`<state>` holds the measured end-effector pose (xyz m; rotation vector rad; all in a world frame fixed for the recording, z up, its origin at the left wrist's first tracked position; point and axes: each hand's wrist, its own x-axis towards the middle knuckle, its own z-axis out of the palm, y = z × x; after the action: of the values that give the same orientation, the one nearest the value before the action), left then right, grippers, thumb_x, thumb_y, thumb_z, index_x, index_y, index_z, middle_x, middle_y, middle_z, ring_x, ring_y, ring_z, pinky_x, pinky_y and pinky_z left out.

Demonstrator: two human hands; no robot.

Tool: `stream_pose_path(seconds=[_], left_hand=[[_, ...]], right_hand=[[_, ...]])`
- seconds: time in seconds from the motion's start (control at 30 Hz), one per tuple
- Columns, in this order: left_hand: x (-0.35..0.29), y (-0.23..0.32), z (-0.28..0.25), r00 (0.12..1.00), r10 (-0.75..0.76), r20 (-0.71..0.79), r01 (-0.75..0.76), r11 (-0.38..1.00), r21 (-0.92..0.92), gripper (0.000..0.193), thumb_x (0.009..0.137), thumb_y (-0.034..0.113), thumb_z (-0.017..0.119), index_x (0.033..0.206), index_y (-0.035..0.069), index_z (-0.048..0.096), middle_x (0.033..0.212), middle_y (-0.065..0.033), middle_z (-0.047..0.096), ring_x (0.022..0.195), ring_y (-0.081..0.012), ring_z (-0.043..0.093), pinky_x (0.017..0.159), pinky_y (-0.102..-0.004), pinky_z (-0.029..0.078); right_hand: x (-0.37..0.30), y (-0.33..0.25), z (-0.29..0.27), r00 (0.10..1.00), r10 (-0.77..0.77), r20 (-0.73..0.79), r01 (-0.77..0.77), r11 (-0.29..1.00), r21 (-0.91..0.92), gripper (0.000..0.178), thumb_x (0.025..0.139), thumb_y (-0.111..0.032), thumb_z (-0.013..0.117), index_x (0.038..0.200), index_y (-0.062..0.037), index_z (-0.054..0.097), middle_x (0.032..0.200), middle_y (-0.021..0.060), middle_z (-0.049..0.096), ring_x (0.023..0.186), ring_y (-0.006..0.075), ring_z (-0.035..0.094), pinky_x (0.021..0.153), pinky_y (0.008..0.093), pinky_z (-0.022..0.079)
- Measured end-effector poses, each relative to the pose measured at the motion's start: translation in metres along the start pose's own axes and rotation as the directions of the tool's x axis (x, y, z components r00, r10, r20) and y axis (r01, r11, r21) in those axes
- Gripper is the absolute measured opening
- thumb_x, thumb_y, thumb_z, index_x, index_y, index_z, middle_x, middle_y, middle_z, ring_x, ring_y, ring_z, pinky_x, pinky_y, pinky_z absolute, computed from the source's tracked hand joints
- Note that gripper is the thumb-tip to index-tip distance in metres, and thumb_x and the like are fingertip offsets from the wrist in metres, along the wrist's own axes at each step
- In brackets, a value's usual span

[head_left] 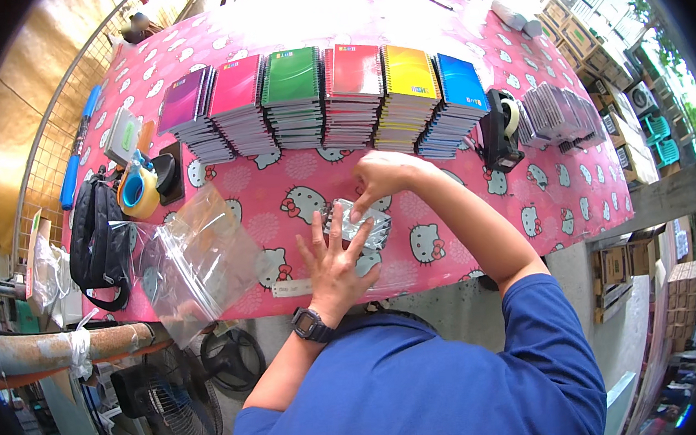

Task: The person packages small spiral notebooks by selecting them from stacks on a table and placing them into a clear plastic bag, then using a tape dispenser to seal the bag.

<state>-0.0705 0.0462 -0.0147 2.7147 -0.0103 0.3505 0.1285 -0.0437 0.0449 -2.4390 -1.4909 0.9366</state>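
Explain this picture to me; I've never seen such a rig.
There is no machine: a person works with bare hands. A wide fisheye camera on the person's head looks down, so straight edges bend near the rim. On the pink patterned tablecloth stand six stacks of spiral notebooks, with a black tape dispenser to their right and clear plastic packaging nearer, at left. The left hand, fingers spread, rests on a small clear-wrapped pack; the right hand touches it too. How firm the grip is, I can't tell.
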Motion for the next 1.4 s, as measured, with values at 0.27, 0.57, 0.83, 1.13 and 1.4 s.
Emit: stream_pose_path(seconds=[0.27,0.57,0.83,1.13,1.4], left_hand=[[0.008,-0.008,-0.006,0.997,0.071,0.021,-0.070,0.996,-0.046,0.094,0.059,0.039,0.075,0.139,0.014,0.033,0.150,-0.0094,0.015,0.138,-0.0364,0.002,0.102,-0.0664,-0.003],[0.088,0.011,-0.024,0.912,0.386,0.136,-0.353,0.911,-0.214,0.108,0.054,0.016,0.083,0.141,0.014,0.018,0.118,-0.0050,0.052,0.109,-0.0226,0.052,0.104,-0.0604,0.015],[0.058,-0.031,0.006,0.976,0.218,-0.009,-0.118,0.493,-0.862,0.118,0.058,0.004,0.082,0.145,0.014,0.002,0.115,-0.0123,0.049,0.112,-0.0240,0.050,0.095,-0.0364,0.043],[0.070,-0.013,-0.015,0.998,-0.024,-0.057,-0.046,0.322,-0.946,0.085,0.072,0.011,0.073,0.141,0.010,0.025,0.110,-0.0130,0.056,0.102,-0.0208,0.055,0.090,-0.0341,0.043],[0.092,-0.009,-0.035,0.962,0.023,-0.270,-0.249,0.469,-0.847,0.066,0.070,0.015,0.073,0.129,0.006,0.043,0.109,-0.0083,0.060,0.104,-0.0150,0.055,0.090,-0.0341,0.040]], right_hand=[[-0.007,0.066,0.128,0.905,0.311,-0.291,0.083,0.541,0.837,0.038,0.083,-0.043,0.061,0.088,-0.0054,0.060,0.075,0.0007,0.056,0.068,0.0108,0.051,0.056,0.0266,0.041],[-0.093,0.063,0.200,0.930,0.345,-0.124,0.007,0.320,0.947,0.034,0.075,-0.007,0.068,0.106,-0.0017,0.056,0.092,0.0051,0.063,0.078,0.0114,0.060,0.062,0.0235,0.048],[-0.083,0.003,0.145,0.669,0.448,-0.594,0.443,0.401,0.802,0.075,0.063,-0.006,0.079,0.127,-0.0025,0.039,0.121,0.0090,0.050,0.113,0.0175,0.046,0.097,0.0327,0.037],[-0.100,-0.001,0.085,0.678,0.439,-0.589,0.512,0.293,0.808,0.054,0.078,-0.026,0.069,0.121,-0.0005,0.048,0.114,0.0092,0.055,0.108,0.0185,0.051,0.092,0.0320,0.040],[-0.130,0.014,0.036,0.570,0.344,-0.746,0.409,0.668,0.621,0.042,0.074,-0.008,0.067,0.115,-0.0064,0.058,0.100,0.0093,0.064,0.093,0.0182,0.061,0.078,0.0289,0.047]])
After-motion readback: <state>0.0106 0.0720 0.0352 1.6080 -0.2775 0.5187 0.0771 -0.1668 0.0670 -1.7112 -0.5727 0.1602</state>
